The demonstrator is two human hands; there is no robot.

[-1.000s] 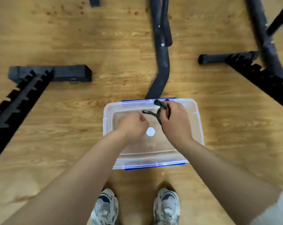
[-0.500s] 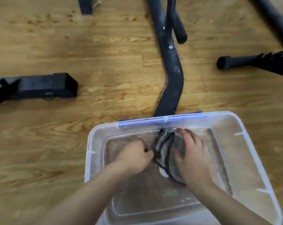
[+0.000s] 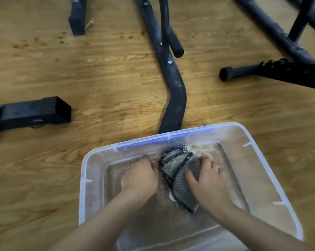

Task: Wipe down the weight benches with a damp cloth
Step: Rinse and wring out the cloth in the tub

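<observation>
A grey cloth (image 3: 180, 176) with dark patterned edging lies in the water of a clear plastic tub (image 3: 258, 153) with blue clips, standing on the wooden floor. My left hand (image 3: 140, 175) grips the cloth's left side with curled fingers. My right hand (image 3: 210, 182) holds its right side, thumb across the fabric and fingers spread over it. Water splashes near the tub's far wall. Both forearms reach down into the tub.
Black metal bench frames stand on the floor around the tub: a curved tube (image 3: 174, 98) just beyond its far rim, a square foot (image 3: 31, 113) at left, a toothed adjuster bar and round foot (image 3: 272, 73) at right.
The camera has dropped much closer to the tub. The cloth went from being held above the tub into the water, and now lies spread wider between both hands.
</observation>
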